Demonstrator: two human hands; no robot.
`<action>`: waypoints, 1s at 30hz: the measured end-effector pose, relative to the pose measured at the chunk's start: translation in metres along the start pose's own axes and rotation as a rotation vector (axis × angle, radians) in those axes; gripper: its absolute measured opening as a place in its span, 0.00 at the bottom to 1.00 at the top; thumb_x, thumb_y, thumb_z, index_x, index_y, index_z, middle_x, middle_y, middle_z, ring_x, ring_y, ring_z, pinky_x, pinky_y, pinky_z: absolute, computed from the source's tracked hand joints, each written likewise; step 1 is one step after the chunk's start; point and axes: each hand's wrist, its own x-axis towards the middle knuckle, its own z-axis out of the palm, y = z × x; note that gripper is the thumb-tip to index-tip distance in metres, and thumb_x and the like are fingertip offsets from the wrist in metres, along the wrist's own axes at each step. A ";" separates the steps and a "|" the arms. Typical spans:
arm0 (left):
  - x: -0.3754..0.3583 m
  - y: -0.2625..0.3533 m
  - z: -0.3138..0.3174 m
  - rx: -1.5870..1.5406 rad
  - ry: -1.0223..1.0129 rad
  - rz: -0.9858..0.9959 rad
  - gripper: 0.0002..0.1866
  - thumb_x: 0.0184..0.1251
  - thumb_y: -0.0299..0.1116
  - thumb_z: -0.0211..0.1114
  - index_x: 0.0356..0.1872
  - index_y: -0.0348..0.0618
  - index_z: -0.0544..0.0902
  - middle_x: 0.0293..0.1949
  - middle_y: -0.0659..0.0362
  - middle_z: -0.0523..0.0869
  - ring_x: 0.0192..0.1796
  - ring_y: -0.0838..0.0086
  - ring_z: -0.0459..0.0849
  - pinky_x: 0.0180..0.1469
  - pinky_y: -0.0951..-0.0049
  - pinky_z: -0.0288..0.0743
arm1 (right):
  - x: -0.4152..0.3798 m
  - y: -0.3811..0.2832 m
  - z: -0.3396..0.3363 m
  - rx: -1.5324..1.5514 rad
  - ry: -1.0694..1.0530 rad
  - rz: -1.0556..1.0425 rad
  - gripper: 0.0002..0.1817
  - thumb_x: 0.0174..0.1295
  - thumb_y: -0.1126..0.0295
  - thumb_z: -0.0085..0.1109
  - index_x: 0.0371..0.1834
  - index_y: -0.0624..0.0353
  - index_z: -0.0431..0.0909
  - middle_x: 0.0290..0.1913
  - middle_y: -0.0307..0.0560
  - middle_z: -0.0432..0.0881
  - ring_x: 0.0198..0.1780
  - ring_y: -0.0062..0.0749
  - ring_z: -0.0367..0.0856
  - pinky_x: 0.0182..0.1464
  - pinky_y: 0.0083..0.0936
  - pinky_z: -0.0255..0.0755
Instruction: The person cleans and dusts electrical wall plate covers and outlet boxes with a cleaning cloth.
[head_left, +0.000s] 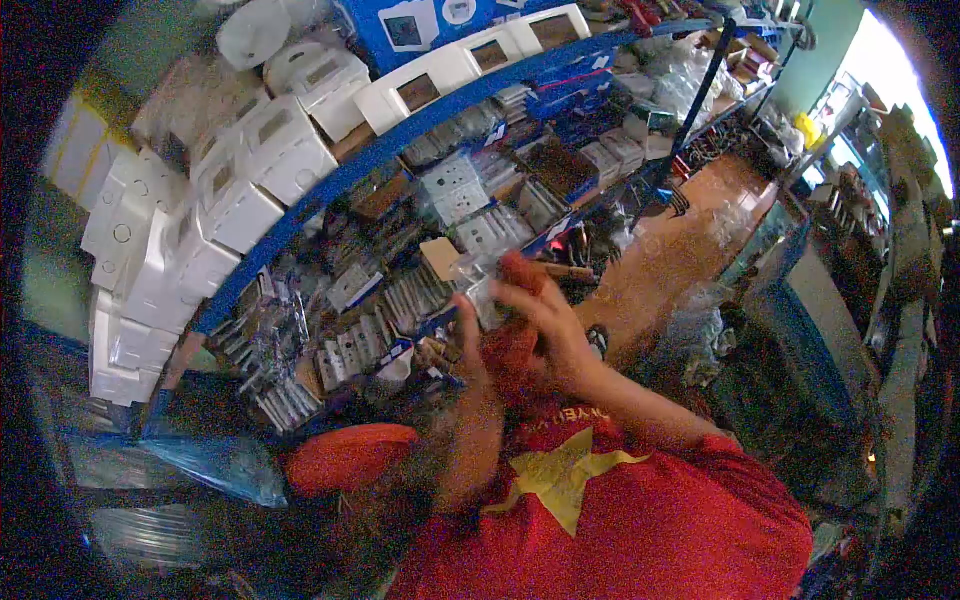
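Observation:
A small pale piece in clear plastic wrapping (480,292) is between my two hands, in front of the shelf. My left hand (474,345) holds it from the left side, fingers pointing up. My right hand (552,325) is closed on a bunched red cloth (512,348), part of which also sticks up above the fingers. The right fingertips reach to the wrapped piece. Motion smears both hands, so the exact grip is blurred. Just behind them is a brown cardboard flap (440,259) among packed switch plates (490,232).
White boxes (285,150) line the upper shelf behind a blue rail (300,205). Rows of wrapped plates (350,345) fill the lower shelf. A red rounded object (350,455) and a blue plastic bag (225,465) are at lower left. Plastic wrapping (705,340) lies on the right.

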 end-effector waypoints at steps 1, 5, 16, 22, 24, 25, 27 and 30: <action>-0.002 -0.003 0.005 0.005 -0.001 0.077 0.38 0.58 0.67 0.42 0.55 0.42 0.70 0.51 0.53 0.76 0.50 0.61 0.76 0.54 0.60 0.70 | 0.000 0.010 0.007 0.053 0.031 0.028 0.36 0.44 0.75 0.55 0.62 0.51 0.59 0.53 0.58 0.69 0.54 0.57 0.69 0.60 0.36 0.61; -0.004 -0.004 0.012 0.112 0.023 0.298 0.38 0.57 0.68 0.43 0.54 0.43 0.71 0.49 0.53 0.77 0.48 0.61 0.77 0.50 0.60 0.73 | -0.007 0.000 0.008 -0.011 -0.209 0.302 0.32 0.52 0.75 0.48 0.64 0.46 0.57 0.55 0.59 0.68 0.52 0.54 0.71 0.55 0.36 0.68; 0.004 -0.006 -0.012 0.298 0.198 0.333 0.42 0.55 0.71 0.41 0.55 0.42 0.69 0.50 0.52 0.75 0.50 0.58 0.75 0.53 0.58 0.70 | 0.012 0.006 -0.005 1.446 0.237 1.009 0.18 0.61 0.59 0.46 0.50 0.58 0.71 0.45 0.48 0.77 0.48 0.32 0.76 0.50 0.31 0.71; 0.023 -0.007 -0.037 0.370 0.066 0.471 0.42 0.56 0.70 0.41 0.60 0.43 0.63 0.57 0.52 0.69 0.57 0.58 0.70 0.60 0.58 0.63 | -0.018 0.051 0.018 1.307 0.043 0.467 0.25 0.58 0.74 0.48 0.61 0.59 0.58 0.57 0.46 0.66 0.56 0.29 0.67 0.58 0.25 0.62; 0.026 -0.006 -0.039 0.287 -0.013 0.422 0.43 0.56 0.70 0.40 0.60 0.42 0.63 0.57 0.52 0.70 0.57 0.59 0.70 0.61 0.60 0.61 | -0.016 0.013 0.008 0.891 0.000 0.466 0.31 0.56 0.78 0.46 0.66 0.56 0.53 0.60 0.46 0.63 0.59 0.31 0.63 0.63 0.23 0.55; 0.024 -0.008 -0.035 0.236 -0.045 0.396 0.43 0.57 0.70 0.40 0.60 0.41 0.62 0.57 0.52 0.70 0.58 0.60 0.69 0.61 0.61 0.60 | -0.016 0.004 0.005 0.764 -0.021 0.438 0.32 0.56 0.79 0.46 0.67 0.54 0.52 0.61 0.45 0.62 0.60 0.31 0.62 0.63 0.23 0.54; 0.009 -0.014 -0.006 0.099 -0.091 0.355 0.43 0.59 0.69 0.36 0.61 0.38 0.59 0.56 0.53 0.71 0.58 0.64 0.69 0.62 0.65 0.58 | -0.018 -0.004 0.004 0.508 -0.065 0.378 0.34 0.55 0.80 0.45 0.68 0.51 0.52 0.63 0.45 0.60 0.61 0.30 0.60 0.64 0.23 0.52; 0.029 0.000 -0.034 0.559 -0.164 0.629 0.47 0.55 0.71 0.40 0.62 0.37 0.56 0.54 0.51 0.73 0.52 0.65 0.74 0.56 0.66 0.66 | -0.025 0.009 0.005 0.258 -0.125 0.346 0.32 0.55 0.79 0.43 0.67 0.49 0.55 0.59 0.45 0.68 0.52 0.31 0.72 0.57 0.23 0.64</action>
